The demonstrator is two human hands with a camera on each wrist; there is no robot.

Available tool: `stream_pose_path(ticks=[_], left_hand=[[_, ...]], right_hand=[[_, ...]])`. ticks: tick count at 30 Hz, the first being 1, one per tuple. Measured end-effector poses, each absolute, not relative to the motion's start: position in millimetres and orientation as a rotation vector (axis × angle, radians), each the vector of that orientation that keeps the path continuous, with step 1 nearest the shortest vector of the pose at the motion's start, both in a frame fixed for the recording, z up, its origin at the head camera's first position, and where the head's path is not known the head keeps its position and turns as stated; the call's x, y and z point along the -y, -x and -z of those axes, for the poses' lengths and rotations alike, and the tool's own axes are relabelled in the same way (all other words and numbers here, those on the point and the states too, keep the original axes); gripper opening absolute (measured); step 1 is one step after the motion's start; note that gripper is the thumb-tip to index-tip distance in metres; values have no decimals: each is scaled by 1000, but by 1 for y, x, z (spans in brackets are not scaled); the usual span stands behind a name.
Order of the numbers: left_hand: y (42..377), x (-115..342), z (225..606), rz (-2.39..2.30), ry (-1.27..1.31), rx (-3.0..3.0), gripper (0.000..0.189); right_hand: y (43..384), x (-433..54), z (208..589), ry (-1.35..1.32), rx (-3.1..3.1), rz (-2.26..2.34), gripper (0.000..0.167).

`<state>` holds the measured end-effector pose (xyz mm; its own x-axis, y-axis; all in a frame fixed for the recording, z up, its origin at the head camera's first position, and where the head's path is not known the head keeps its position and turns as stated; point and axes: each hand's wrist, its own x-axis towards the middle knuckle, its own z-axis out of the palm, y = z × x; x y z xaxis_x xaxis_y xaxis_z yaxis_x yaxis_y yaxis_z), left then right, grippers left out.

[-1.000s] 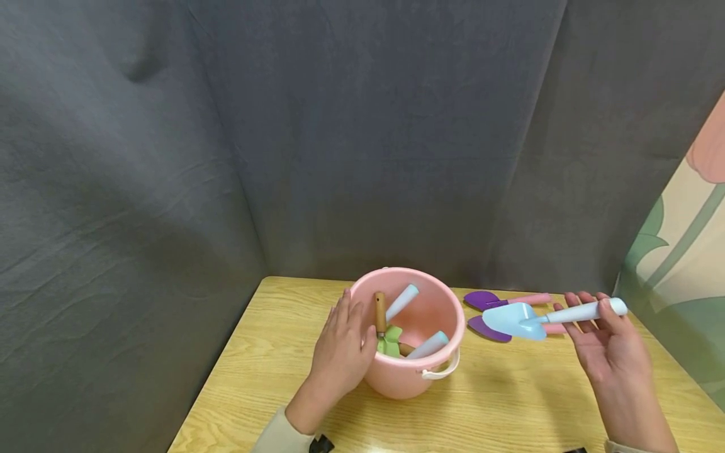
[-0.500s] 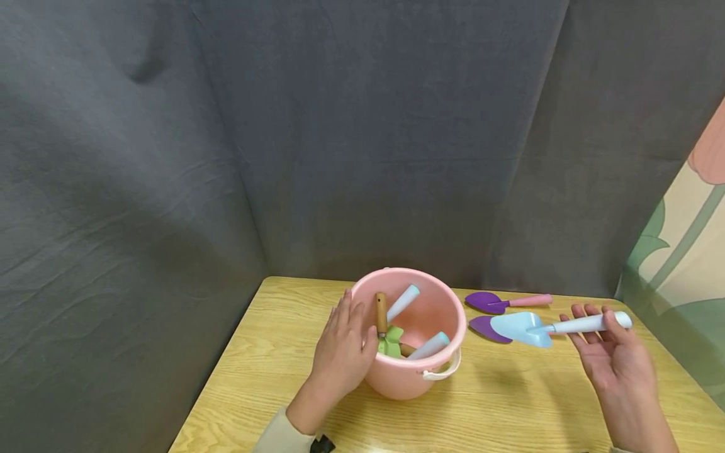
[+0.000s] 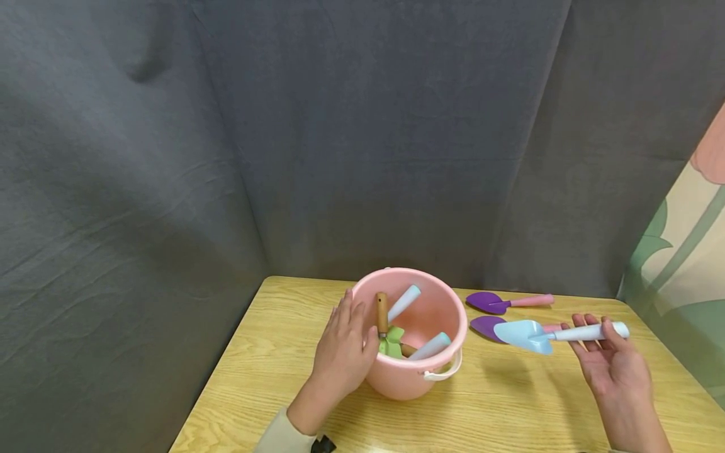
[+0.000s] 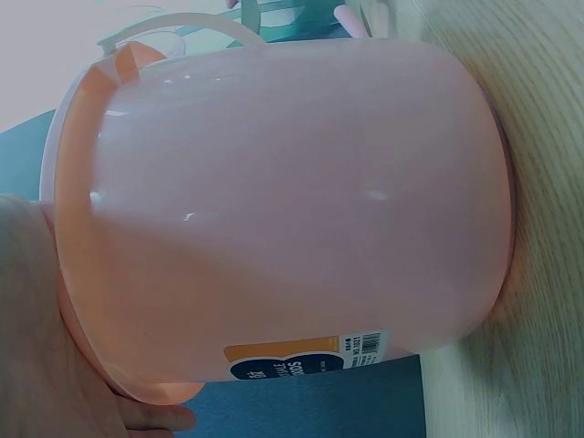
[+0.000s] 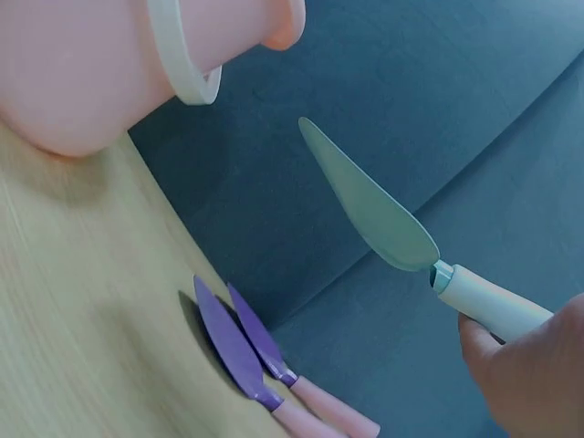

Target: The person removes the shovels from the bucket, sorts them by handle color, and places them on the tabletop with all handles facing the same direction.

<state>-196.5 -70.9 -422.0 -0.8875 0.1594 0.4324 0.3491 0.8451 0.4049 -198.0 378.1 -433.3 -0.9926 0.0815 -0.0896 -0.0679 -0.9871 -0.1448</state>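
Note:
My right hand holds a light blue trowel by its white handle, thumb on top, the blade pointing left above the table. In the right wrist view the trowel is raised clear of the wood. A pink bucket stands upright in the middle. Against its left rim rests my left hand, fingers extended. Inside the bucket are a wooden handle, two white handles with light blue ends, one of them this upper handle, and a green tool head. Their lower parts are hidden.
Two purple trowels with pink handles lie right of the bucket: a rear trowel and a front trowel, partly covered by the held one. The bucket's white carrying handle hangs at its front right. Dark fabric rises behind the wooden table.
My right hand has lowered the light blue trowel and shifted it slightly right. The left hand and the bucket have stayed in place.

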Motion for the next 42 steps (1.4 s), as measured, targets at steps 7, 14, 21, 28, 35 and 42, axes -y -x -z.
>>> stream_pose_path(ticks=[7, 14, 21, 28, 35, 42], left_hand=[[197, 71, 422, 673, 376, 2635, 56], [196, 70, 421, 691, 367, 2666, 58], [196, 71, 422, 684, 379, 2653, 57], [196, 71, 422, 678, 388, 2649, 57], [196, 71, 422, 676, 390, 2639, 56], [197, 71, 422, 691, 386, 2644, 55]], right_hand=[[202, -383, 447, 144, 221, -3070, 16], [206, -387, 459, 143, 232, -3077, 14], [209, -390, 469, 109, 218, -3096, 11], [212, -392, 478, 201, 159, -3107, 13], [214, -391, 483, 272, 157, -3092, 12], [217, -393, 487, 322, 205, -3094, 13]])
